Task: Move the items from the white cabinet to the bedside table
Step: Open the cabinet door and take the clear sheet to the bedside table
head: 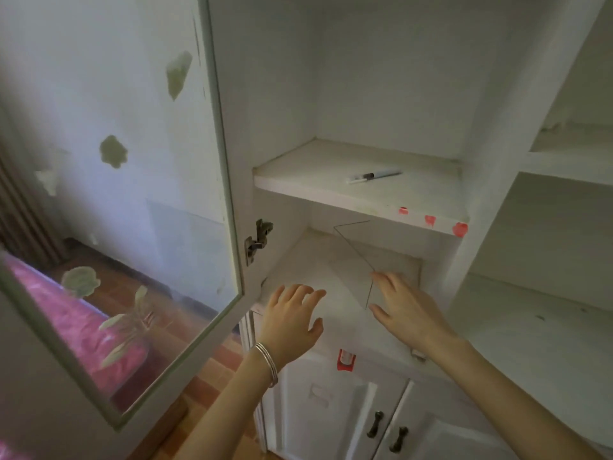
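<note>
The white cabinet (pixel 381 94) stands open before me. A pen (pixel 373 175) lies on its upper shelf (pixel 298 167). On the lower shelf (pixel 298 260) is a clear plastic triangle ruler (pixel 356 252), visible mostly by its thin edges. My right hand (pixel 404 310) reaches into the lower shelf with fingers spread and straight, its fingertips touching the ruler's near corner. To its left, my left hand (pixel 292 313), with bangles on the wrist, hovers over the shelf's front edge, fingers relaxed and holding nothing.
The cabinet's glass door (pixel 132 194) swings open to the left, its hinge (pixel 258 240) beside my left hand. A pink bed (pixel 66 310) shows through the glass. Closed lower doors with dark handles (pixel 374 423) sit below. More open shelves (pixel 564 154) lie to the right.
</note>
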Motion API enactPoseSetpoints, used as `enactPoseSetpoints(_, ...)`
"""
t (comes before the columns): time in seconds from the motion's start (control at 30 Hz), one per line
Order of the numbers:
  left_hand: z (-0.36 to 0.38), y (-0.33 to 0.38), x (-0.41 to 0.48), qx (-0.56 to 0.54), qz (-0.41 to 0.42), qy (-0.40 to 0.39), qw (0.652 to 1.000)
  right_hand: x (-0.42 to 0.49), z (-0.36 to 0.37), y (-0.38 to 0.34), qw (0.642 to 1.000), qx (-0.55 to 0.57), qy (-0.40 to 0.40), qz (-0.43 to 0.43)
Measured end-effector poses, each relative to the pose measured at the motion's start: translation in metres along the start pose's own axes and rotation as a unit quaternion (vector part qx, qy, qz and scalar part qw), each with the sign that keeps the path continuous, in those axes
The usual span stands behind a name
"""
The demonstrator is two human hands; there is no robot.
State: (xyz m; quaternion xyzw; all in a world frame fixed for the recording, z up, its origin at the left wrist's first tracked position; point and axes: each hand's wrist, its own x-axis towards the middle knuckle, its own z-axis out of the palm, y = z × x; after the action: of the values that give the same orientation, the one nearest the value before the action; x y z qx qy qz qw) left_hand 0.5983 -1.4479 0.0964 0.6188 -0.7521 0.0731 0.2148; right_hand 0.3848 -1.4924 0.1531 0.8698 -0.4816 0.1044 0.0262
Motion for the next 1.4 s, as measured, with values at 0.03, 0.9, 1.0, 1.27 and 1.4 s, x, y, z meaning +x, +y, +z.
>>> enactPoseSetpoints(0.03,0.005,-0.004,0.006,-0.005,0.01,-0.003,1.0,0.009,0.004,0.002,1.0,0.0,0.0,0.017)
enactPoseSetpoints(0.9,0.052,-0.081,0.1,-0.065,0.089,0.072,0.991,0.07,0.039,0.033,0.994,0.055,0.03,0.084)
enactPoseSetpoints(1.0,0.048,-0.086,0.093,-0.062,0.084,0.078,0.991,0.059,0.031,0.034,0.994,0.076,0.044,0.06)
enactPoseSetpoints(1.27,0.026,-0.076,0.047,-0.011,0.142,0.083,0.986,0.042,0.012,0.042,0.993,0.111,0.05,-0.01)
enactPoseSetpoints(1.4,0.01,-0.056,0.008,-0.019,0.093,0.064,0.993,0.032,0.002,0.04,0.988,0.127,0.051,-0.07)
